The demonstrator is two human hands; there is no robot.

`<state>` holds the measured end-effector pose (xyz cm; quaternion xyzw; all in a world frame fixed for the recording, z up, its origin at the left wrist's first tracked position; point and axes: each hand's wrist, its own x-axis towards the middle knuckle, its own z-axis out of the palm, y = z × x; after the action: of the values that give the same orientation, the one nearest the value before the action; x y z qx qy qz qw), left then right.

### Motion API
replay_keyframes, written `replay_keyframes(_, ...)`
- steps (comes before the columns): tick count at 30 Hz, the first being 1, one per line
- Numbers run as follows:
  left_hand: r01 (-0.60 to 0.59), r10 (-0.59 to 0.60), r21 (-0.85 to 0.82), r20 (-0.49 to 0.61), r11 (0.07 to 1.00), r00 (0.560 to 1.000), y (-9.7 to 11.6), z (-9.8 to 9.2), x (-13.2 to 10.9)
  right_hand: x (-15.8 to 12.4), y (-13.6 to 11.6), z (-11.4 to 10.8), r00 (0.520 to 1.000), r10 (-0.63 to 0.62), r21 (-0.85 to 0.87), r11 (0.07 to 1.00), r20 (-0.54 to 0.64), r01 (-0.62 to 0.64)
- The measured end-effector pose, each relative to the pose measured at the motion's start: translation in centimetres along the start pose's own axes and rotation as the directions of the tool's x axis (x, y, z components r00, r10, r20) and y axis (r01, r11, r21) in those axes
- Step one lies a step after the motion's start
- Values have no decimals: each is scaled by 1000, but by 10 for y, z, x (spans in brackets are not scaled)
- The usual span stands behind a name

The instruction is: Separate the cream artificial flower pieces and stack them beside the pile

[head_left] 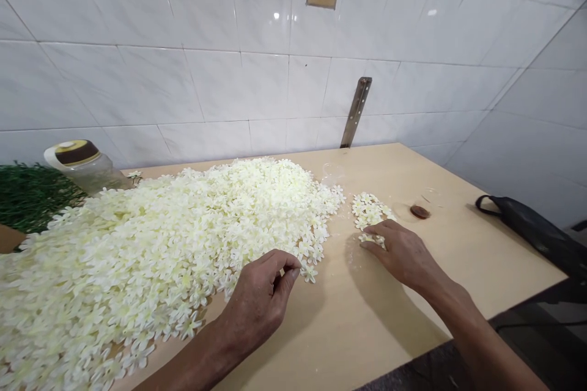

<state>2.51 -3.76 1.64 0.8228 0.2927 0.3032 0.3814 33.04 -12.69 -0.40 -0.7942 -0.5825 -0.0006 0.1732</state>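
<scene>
Table [312,348]: pale tan; a large white flower heap [183,226] covered your left side, a small flower pile [367,206] lay to its right.
Left hand [259,296]: your thumb and forefinger met beside the heap; could not tell whether you held a flower.
Right hand [406,250]: your fingers were at the small pile; grip unclear.
Wall [206,85]: white tile, metal strip [356,113] against it.
Right edge: black bag [536,229].

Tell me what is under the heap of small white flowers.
Along the near edge of the heap of small white flowers, the pale wood-coloured tabletop shows beneath. The person's bare left hand hides part of that edge. Anything else under the thick middle is covered.
</scene>
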Motion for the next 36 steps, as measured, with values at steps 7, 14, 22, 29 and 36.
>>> replay_keyframes(7, 37, -36, -63, 16, 997, 999, 1, -1, -4, 5, -4, 3, 997, -11, -7, 1000, -81, 11)
replay_keyframes(14, 104, -111, -104, -69, 989, 991, -6, -21, 6, 30, -68, -23, 978, 153, 388, 917, -139, -88)
replay_keyframes(22, 294, -373, -461, -89, 837, 923, -14, -53, 23, 65, -167, 0, 881, -299, 905, 335, 367, -263)
replay_keyframes(29, 346, -534, -764, 2, 545, 846, -22, -58, 30, 74, -195, 25, 892, -314, 926, 295, 326, -234)
replay_keyframes(36, 318, -556, -838, 20, 444, 831, -19, -73, 45, 80, -210, 17, 953, -287, 858, 509, 95, 68)
